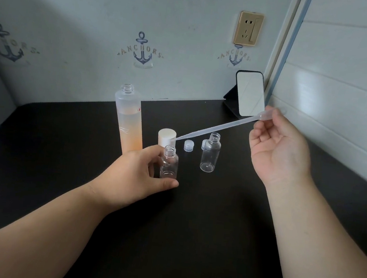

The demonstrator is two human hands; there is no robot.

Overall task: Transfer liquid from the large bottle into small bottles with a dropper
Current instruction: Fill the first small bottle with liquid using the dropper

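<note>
- The left hand (139, 170) grips a small clear bottle (169, 164), fingers curled round its side and thumb below, keeping it upright on the dark table (191, 230).
- The right hand (279, 149) pinches the bulb end of the dropper (215, 127); the stem slants down toward the left hand, its tip just above the held bottle's open mouth.
- Beyond the left hand stands the large bottle (130, 122), uncapped and partly filled with peach-coloured liquid; its white cap (167, 137) sits just behind the held bottle.
- Between the hands a second small bottle (210, 153) stands open and looks empty, with two small clear caps (188, 145) beside it.
- Whether the dropper carries liquid is hard to tell, as the stem is translucent.
- Judging by this, the task is at an early stage: both small bottles appear unfilled, so filling and capping remain.
</note>
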